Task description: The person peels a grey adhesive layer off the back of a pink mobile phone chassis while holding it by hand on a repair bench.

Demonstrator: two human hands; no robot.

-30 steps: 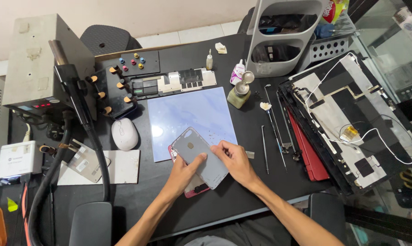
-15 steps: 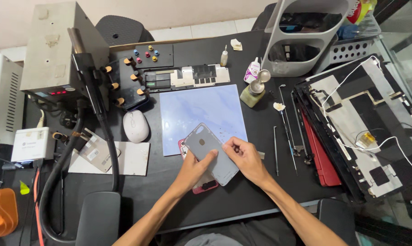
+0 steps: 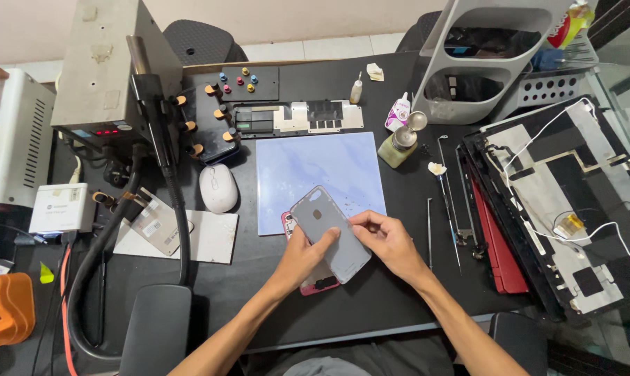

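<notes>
Holding the grey phone back cover (image 3: 331, 232) between both hands — left hand (image 3: 308, 252), right hand (image 3: 388, 240) fingers pinching its edges — near the surface's front edge, over a pink phone (image 3: 313, 282); uneven prying could crack it.

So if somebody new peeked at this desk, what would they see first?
Probably the grey phone back cover in the middle, held by the left hand and right hand above a pink phone and the edge of a pale blue mat. After that, the big grey machine at the back left, and the opened laptop lid with white wires on the right.
</notes>
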